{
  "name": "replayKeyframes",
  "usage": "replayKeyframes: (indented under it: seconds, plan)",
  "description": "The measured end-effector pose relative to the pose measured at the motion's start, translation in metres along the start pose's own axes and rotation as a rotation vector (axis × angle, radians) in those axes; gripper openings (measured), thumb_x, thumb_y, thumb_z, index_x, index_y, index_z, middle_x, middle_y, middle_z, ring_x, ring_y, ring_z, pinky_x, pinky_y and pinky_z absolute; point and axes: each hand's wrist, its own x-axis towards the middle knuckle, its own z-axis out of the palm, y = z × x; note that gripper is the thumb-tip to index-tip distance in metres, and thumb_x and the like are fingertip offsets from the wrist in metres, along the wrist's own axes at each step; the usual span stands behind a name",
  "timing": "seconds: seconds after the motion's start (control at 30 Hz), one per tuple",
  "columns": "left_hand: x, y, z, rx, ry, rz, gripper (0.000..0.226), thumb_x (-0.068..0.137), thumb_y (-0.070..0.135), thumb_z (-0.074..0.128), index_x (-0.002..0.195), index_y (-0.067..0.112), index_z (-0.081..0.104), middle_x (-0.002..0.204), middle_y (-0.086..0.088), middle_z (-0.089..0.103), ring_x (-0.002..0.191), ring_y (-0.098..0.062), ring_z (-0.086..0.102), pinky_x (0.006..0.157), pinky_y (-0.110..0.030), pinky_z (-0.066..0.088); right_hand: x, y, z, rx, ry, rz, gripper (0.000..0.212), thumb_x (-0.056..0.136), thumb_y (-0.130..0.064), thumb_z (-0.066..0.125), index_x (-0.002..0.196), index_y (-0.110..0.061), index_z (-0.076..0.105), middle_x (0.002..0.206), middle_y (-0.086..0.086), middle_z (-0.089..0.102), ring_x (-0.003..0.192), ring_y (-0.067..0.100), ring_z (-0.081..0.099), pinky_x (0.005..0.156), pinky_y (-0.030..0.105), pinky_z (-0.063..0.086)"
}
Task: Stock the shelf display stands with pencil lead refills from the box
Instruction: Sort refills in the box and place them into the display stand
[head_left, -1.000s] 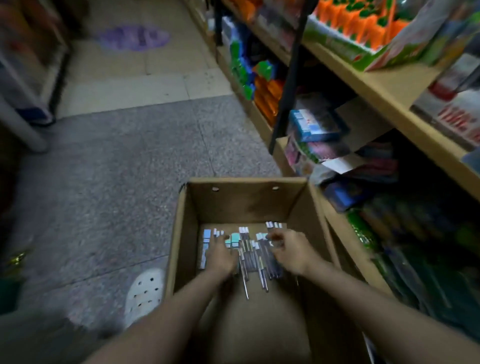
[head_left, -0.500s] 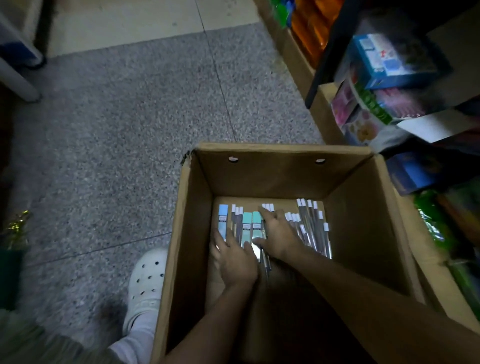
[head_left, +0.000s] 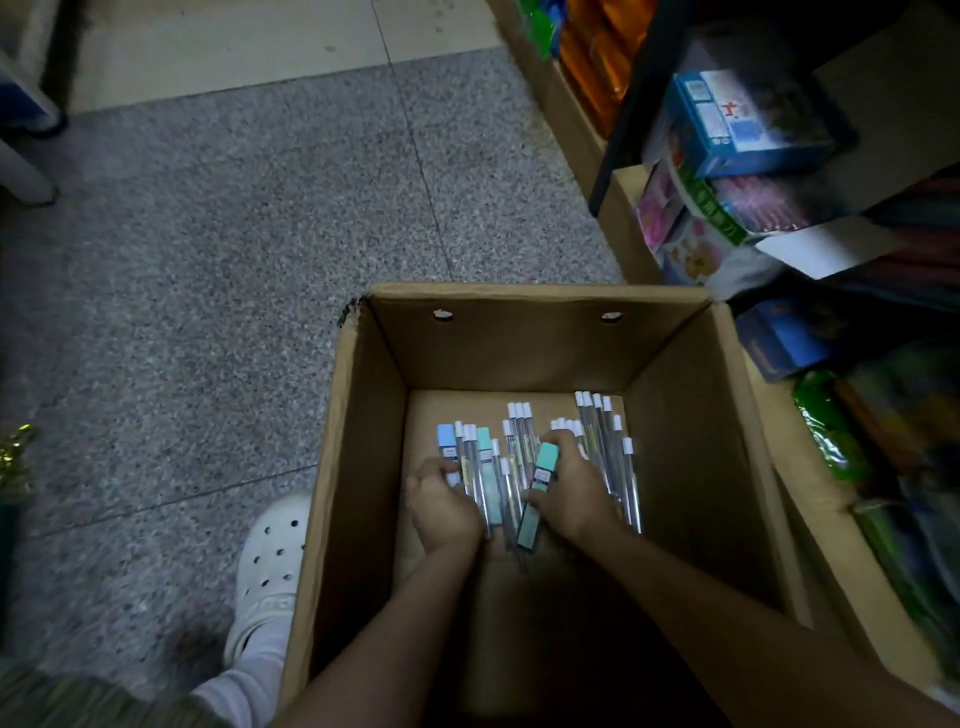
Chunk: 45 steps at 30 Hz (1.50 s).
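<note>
Cardboard box (head_left: 363, 441) is seen standing open on the floor beside the shelf (head_left: 618, 208), with pencil lead refills (head_left: 605, 447) lying on its bottom, long axes running near-to-far and white caps at the far end. Both forearms are reached down into it: the left hand (head_left: 441, 506) is curled over the left tubes, and the right hand (head_left: 571, 493) pinches a teal refill case (head_left: 540, 493) lengthwise. Label print is too small to be read.

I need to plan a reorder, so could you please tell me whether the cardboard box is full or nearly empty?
Nearly empty: the cardboard box has tall bare walls, and only one loose layer of refills lies on its floor.
</note>
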Motion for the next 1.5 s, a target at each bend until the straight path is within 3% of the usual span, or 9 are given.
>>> replayKeyframes:
  seconds: [0.17,0.3,0.4,0.6,0.73,0.87,1.07,1.33,1.5]
  plan:
    - [-0.004,0.014,-0.005,-0.159,-0.013,-0.172,0.040,0.089,-0.006,0.055,0.123,0.009,0.043,0.117,-0.016,0.063,0.104,-0.034,0.062,0.081,-0.035,0.049,-0.010,0.014,-0.012,-0.005,-0.072,0.006,0.061,0.086,-0.003,0.070,0.134,-0.025,0.040,0.111,0.006,0.060,0.083,0.013,0.061,0.067,0.025,0.053]
    - [-0.014,0.007,-0.007,-0.091,-0.079,-0.053,0.044,0.089,-0.005,0.049,0.131,0.008,0.048,0.129,-0.016,0.053,0.107,-0.031,0.058,0.087,-0.035,0.047,-0.005,0.005,-0.010,-0.035,-0.139,-0.035,0.061,0.092,-0.003,0.057,0.142,-0.026,0.031,0.081,0.006,0.060,0.057,0.014,0.054,0.051,0.026,0.048]
    - [-0.015,-0.002,-0.008,-0.071,-0.116,-0.037,0.040,0.092,0.008,0.053,0.132,0.008,0.048,0.133,-0.014,0.048,0.111,-0.029,0.054,0.092,-0.034,0.045,0.003,-0.008,-0.003,-0.072,-0.170,-0.082,0.052,0.095,-0.011,0.053,0.140,-0.023,0.030,0.088,0.008,0.063,0.051,0.014,0.049,0.048,0.024,0.039]
    - [-0.003,-0.009,0.001,0.045,-0.109,-0.054,0.078,0.073,0.038,0.082,0.134,0.009,0.044,0.135,-0.012,0.050,0.120,-0.029,0.052,0.089,-0.034,0.047,0.025,-0.028,0.007,-0.257,-0.180,-0.172,0.046,0.097,-0.006,0.049,0.138,-0.024,0.041,0.139,0.012,0.048,0.084,0.017,0.057,0.056,0.011,0.040]
    - [-0.002,-0.015,0.006,-0.027,-0.033,-0.025,0.054,0.078,0.024,0.078,0.122,0.007,0.052,0.123,-0.014,0.059,0.107,-0.030,0.058,0.082,-0.033,0.046,0.039,-0.036,0.017,-0.382,-0.180,-0.148,0.061,0.091,-0.018,0.064,0.145,-0.029,0.037,0.147,0.016,0.036,0.120,0.032,0.053,0.095,0.035,0.048]
    - [-0.004,-0.026,0.003,-0.083,0.012,-0.040,0.048,0.081,0.018,0.075,0.125,0.010,0.056,0.123,-0.010,0.061,0.111,-0.026,0.058,0.085,-0.029,0.044,0.043,-0.038,0.025,-0.559,-0.260,-0.144,0.099,0.073,-0.036,0.084,0.152,-0.033,0.023,0.155,0.016,0.025,0.130,0.037,0.047,0.100,0.041,0.047]
    - [-0.001,-0.024,0.004,-0.132,0.009,-0.016,0.042,0.081,0.016,0.075,0.119,0.010,0.061,0.116,-0.009,0.065,0.107,-0.027,0.061,0.089,-0.034,0.050,0.037,-0.036,0.028,-0.440,-0.129,-0.233,0.086,0.061,-0.028,0.091,0.128,-0.028,0.037,0.133,0.006,0.041,0.112,0.029,0.055,0.085,0.037,0.049]
    - [-0.016,-0.005,-0.006,-0.379,-0.138,0.070,0.016,0.088,0.017,0.068,0.102,0.013,0.063,0.091,0.000,0.068,0.088,-0.020,0.065,0.074,-0.027,0.050,0.008,-0.034,-0.003,-0.032,0.030,-0.283,0.028,0.091,-0.010,0.064,0.112,-0.021,0.049,0.076,-0.001,0.058,0.065,0.010,0.053,0.058,0.022,0.042]
    - [-0.038,0.032,-0.036,-0.458,-0.367,0.262,0.022,0.080,0.008,0.076,0.098,0.013,0.065,0.087,-0.001,0.070,0.079,-0.013,0.066,0.073,-0.024,0.054,-0.035,-0.058,-0.064,0.035,0.003,-0.339,0.025,0.090,-0.008,0.065,0.106,-0.021,0.053,0.080,0.001,0.057,0.071,0.012,0.051,0.066,0.021,0.042]
